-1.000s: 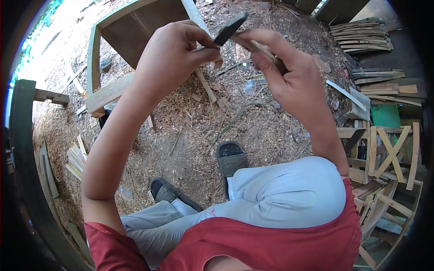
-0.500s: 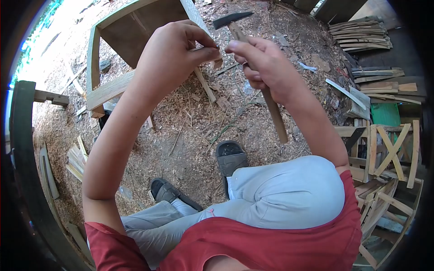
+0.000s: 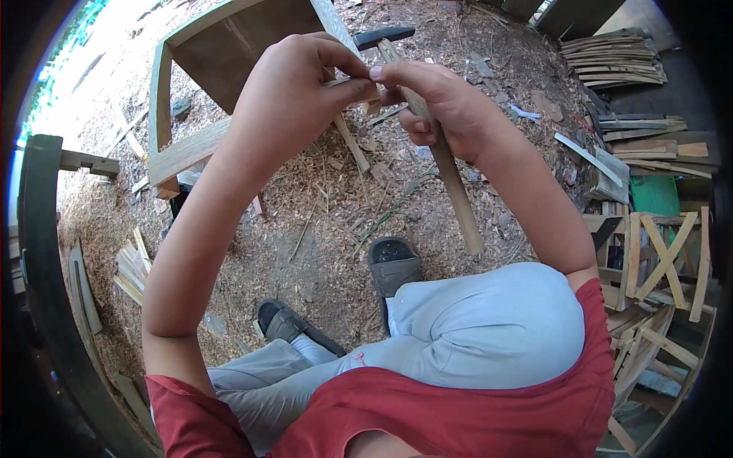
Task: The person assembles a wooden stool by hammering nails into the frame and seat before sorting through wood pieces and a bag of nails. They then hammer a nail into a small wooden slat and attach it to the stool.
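My left hand (image 3: 294, 88) is closed in a pinch, thumb against the fingers. Whatever small thing sits in that pinch is hidden by the fingertips. My right hand (image 3: 450, 107) holds a hammer (image 3: 456, 191) by its wooden handle, the dark metal head up and the handle's end towards my knee. The right thumb and fingertips meet the left fingertips. Just behind the left hand stands a wooden frame (image 3: 183, 153) with a brown panel. A small wood end (image 3: 372, 107) shows below the left fingertips.
Wood shavings and scraps cover the ground (image 3: 298, 221) around my sandals (image 3: 393, 263). Stacked thin slats (image 3: 615, 57) and more boards (image 3: 649, 149) lie at the right, above a crossed wooden frame (image 3: 664, 256). A dark post (image 3: 42, 252) rises at the left edge.
My right hand has moved left, its thumb now at the left fingertips and its grip on the hammer looser. The hammer head has shifted slightly left and down. The left hand barely moved.
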`<act>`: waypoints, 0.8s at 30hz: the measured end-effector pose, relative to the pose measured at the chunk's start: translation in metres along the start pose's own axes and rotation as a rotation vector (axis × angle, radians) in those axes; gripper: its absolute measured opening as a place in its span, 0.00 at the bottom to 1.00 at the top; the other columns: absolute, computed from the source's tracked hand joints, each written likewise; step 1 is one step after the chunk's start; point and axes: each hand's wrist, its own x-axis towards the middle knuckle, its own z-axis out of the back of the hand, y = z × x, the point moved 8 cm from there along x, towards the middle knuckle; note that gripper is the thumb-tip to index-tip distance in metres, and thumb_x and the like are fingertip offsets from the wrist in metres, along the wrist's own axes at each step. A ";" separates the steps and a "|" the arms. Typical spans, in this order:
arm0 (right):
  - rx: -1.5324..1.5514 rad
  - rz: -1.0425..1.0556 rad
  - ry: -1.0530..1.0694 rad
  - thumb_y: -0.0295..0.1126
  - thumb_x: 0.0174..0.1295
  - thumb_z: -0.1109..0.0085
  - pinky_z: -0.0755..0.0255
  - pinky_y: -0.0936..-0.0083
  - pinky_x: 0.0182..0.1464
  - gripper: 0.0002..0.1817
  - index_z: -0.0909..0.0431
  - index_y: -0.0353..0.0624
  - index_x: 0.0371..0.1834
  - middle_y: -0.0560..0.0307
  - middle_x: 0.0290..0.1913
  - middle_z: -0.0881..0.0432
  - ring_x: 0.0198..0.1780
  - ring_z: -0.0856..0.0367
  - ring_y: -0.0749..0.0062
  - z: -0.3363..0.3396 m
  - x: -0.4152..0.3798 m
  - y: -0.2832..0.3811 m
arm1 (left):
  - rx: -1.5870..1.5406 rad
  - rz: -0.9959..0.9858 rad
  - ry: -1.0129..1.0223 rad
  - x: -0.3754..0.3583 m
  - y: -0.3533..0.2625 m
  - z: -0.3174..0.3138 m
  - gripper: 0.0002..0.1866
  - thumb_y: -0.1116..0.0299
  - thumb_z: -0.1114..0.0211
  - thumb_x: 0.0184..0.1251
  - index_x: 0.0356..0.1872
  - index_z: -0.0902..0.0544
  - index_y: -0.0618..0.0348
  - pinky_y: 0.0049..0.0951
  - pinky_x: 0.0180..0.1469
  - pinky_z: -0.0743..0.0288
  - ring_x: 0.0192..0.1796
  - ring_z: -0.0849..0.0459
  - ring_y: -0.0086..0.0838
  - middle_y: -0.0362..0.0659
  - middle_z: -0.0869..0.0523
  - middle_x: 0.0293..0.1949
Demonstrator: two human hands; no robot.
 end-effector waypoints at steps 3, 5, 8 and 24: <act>0.035 -0.003 0.028 0.46 0.67 0.25 0.38 0.85 0.22 0.23 0.22 0.41 0.50 0.63 0.41 0.21 0.23 0.33 0.91 0.000 0.001 0.001 | 0.006 -0.013 -0.027 -0.003 -0.001 0.005 0.10 0.70 0.19 0.70 0.47 0.08 0.62 0.27 0.43 0.21 0.40 0.14 0.20 0.38 0.12 0.41; 0.020 0.026 0.044 0.45 0.67 0.25 0.39 0.86 0.22 0.22 0.22 0.41 0.49 0.63 0.41 0.20 0.22 0.34 0.91 -0.003 -0.001 0.008 | 0.100 -0.238 -0.211 -0.008 -0.019 0.020 0.11 0.71 0.21 0.68 0.47 0.10 0.63 0.31 0.45 0.20 0.41 0.12 0.29 0.43 0.11 0.41; 0.008 0.067 0.017 0.44 0.67 0.25 0.40 0.87 0.21 0.21 0.21 0.41 0.48 0.63 0.40 0.20 0.22 0.34 0.91 -0.002 -0.001 0.012 | 0.134 -0.491 -0.472 -0.044 -0.045 0.035 0.11 0.73 0.24 0.67 0.46 0.15 0.65 0.33 0.45 0.21 0.42 0.13 0.36 0.47 0.12 0.40; -0.003 0.048 0.000 0.47 0.71 0.26 0.40 0.85 0.20 0.21 0.17 0.40 0.50 0.63 0.40 0.21 0.22 0.30 0.89 -0.010 0.011 0.024 | -1.149 0.527 -0.328 -0.045 0.051 -0.052 0.36 0.40 0.31 0.80 0.74 0.28 0.57 0.31 0.53 0.17 0.56 0.10 0.31 0.51 0.12 0.59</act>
